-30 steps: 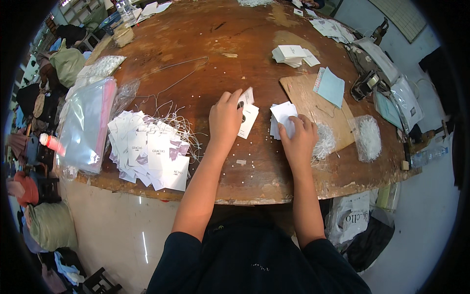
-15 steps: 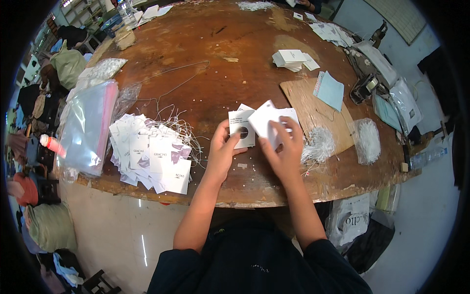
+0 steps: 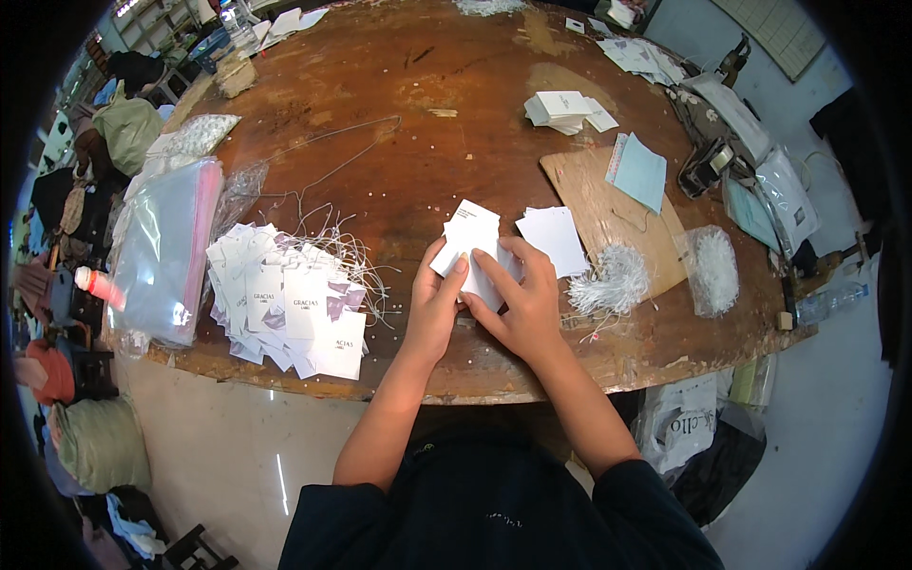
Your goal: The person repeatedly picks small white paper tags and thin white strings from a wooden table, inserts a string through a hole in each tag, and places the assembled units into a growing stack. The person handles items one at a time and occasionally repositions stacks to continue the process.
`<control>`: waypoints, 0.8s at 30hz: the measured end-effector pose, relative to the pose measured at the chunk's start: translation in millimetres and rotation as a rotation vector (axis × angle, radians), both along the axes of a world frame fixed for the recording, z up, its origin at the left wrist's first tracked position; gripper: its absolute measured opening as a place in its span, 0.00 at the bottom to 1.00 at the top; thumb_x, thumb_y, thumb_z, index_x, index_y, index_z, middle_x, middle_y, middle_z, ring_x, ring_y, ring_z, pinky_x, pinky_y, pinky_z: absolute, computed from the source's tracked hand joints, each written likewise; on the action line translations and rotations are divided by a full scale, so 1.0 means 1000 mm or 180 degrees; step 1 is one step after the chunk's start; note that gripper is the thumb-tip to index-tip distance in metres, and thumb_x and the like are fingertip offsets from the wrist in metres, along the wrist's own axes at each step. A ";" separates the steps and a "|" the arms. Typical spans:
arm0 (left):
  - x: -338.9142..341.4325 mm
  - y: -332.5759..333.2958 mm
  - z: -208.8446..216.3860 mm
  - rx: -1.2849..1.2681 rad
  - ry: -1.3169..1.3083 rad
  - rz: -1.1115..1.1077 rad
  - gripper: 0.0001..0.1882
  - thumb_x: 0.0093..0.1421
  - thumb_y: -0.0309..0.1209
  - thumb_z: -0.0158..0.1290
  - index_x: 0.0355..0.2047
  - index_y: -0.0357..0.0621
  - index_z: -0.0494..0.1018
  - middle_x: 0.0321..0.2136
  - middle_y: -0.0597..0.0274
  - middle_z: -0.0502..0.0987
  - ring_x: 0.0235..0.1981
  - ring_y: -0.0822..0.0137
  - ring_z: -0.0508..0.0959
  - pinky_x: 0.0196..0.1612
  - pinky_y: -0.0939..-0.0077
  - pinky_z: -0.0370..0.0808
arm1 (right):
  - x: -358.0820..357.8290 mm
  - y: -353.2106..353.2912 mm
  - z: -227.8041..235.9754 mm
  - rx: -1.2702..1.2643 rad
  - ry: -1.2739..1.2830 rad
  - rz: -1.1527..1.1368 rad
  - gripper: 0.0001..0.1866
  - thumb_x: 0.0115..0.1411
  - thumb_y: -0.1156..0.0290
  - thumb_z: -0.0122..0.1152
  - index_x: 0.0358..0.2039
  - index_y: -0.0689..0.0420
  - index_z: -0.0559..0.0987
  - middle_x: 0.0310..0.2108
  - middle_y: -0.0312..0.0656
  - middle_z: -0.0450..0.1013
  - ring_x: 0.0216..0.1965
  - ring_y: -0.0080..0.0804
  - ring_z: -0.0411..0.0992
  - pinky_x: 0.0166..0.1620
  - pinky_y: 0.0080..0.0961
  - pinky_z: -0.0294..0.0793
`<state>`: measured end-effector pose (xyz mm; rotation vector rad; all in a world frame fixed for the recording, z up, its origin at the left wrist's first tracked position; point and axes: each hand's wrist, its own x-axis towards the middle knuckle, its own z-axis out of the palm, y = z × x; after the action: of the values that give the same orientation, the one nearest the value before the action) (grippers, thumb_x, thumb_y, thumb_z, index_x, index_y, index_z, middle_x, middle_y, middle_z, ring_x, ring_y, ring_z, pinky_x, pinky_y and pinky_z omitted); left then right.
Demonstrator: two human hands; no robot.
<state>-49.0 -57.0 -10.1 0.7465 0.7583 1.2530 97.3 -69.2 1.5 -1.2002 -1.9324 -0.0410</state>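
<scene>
White cardboard tags [image 3: 472,226] are pinched between my hands just above the table's near part, one overlapping another at a tilt. My left hand [image 3: 435,306] closes on their left side, thumb on top. The fingers of my right hand [image 3: 524,309] press on the lower right of the same tags. Beside my right hand lies a small stack of white tags [image 3: 554,242]. Right of that is a loose bundle of white strings [image 3: 613,278]. On the left, a heap of printed tags [image 3: 304,299] has white strings trailing from it.
The worn wooden table [image 3: 437,171] bears a brown board [image 3: 589,180] with a light blue sheet [image 3: 636,176]. Beyond sits a stack of white cards [image 3: 559,109]. Clear plastic bags [image 3: 166,252] lie at left, a bagged string bundle [image 3: 712,271] at right.
My right hand has brought its white tag left and down onto the tags in my left hand. The small stack beside it is now uncovered. The view has shifted slightly.
</scene>
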 end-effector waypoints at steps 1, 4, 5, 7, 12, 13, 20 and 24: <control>0.001 0.000 -0.001 0.0020 0.0017 0.0020 0.25 0.72 0.38 0.51 0.64 0.40 0.61 0.53 0.58 0.74 0.49 0.73 0.76 0.46 0.75 0.78 | 0.000 0.000 0.000 -0.0001 0.0006 -0.0001 0.28 0.49 0.60 0.74 0.52 0.53 0.81 0.53 0.51 0.70 0.50 0.48 0.71 0.52 0.41 0.68; 0.002 0.001 -0.003 0.0075 0.0059 0.0078 0.25 0.72 0.37 0.52 0.64 0.39 0.62 0.52 0.57 0.75 0.49 0.73 0.77 0.46 0.76 0.78 | 0.000 -0.001 0.000 -0.0021 0.0075 0.0018 0.28 0.49 0.61 0.74 0.52 0.53 0.81 0.53 0.51 0.70 0.51 0.48 0.71 0.52 0.41 0.68; 0.002 0.001 -0.004 0.0085 0.0070 0.0091 0.25 0.72 0.36 0.52 0.63 0.38 0.62 0.52 0.58 0.75 0.48 0.73 0.77 0.46 0.76 0.78 | 0.000 0.000 -0.001 -0.0044 0.0095 0.0024 0.28 0.49 0.61 0.74 0.52 0.53 0.81 0.53 0.51 0.70 0.51 0.48 0.71 0.53 0.41 0.68; 0.002 0.001 -0.004 0.0112 0.0088 0.0107 0.24 0.72 0.36 0.52 0.63 0.37 0.63 0.51 0.58 0.75 0.48 0.73 0.77 0.47 0.77 0.77 | 0.001 0.000 -0.001 -0.0021 0.0092 0.0024 0.29 0.49 0.61 0.75 0.53 0.53 0.81 0.53 0.51 0.70 0.51 0.48 0.70 0.53 0.41 0.67; 0.002 0.001 -0.004 0.0260 0.0098 0.0195 0.24 0.71 0.35 0.52 0.62 0.35 0.63 0.50 0.57 0.76 0.48 0.73 0.77 0.48 0.78 0.76 | -0.001 -0.001 0.001 -0.0026 0.0053 0.0030 0.30 0.49 0.61 0.75 0.53 0.52 0.81 0.54 0.52 0.69 0.52 0.49 0.70 0.53 0.41 0.68; 0.002 0.001 -0.005 0.0262 0.0124 0.0220 0.24 0.72 0.35 0.52 0.62 0.35 0.63 0.50 0.57 0.76 0.48 0.73 0.77 0.48 0.78 0.76 | -0.001 -0.001 0.002 -0.0029 0.0031 0.0037 0.30 0.48 0.62 0.76 0.54 0.53 0.81 0.54 0.52 0.69 0.52 0.49 0.69 0.53 0.41 0.68; -0.001 0.002 -0.007 0.0352 0.0400 0.0320 0.24 0.71 0.34 0.51 0.63 0.36 0.63 0.52 0.55 0.75 0.50 0.70 0.77 0.50 0.72 0.78 | 0.024 -0.008 0.001 -0.0261 -0.0124 -0.0313 0.28 0.52 0.62 0.73 0.54 0.54 0.79 0.51 0.46 0.72 0.51 0.45 0.70 0.53 0.41 0.66; -0.003 0.001 -0.005 0.0269 0.0517 0.0316 0.25 0.71 0.34 0.52 0.63 0.36 0.62 0.52 0.55 0.75 0.50 0.69 0.78 0.50 0.70 0.80 | 0.073 -0.019 -0.002 0.0103 0.0029 -0.1577 0.19 0.57 0.65 0.70 0.48 0.57 0.80 0.47 0.46 0.75 0.49 0.48 0.71 0.52 0.44 0.67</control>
<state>-52.4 -56.0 -15.6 0.8965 0.8876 1.3315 170.2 -88.7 -0.9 -1.6248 -1.5776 -0.3243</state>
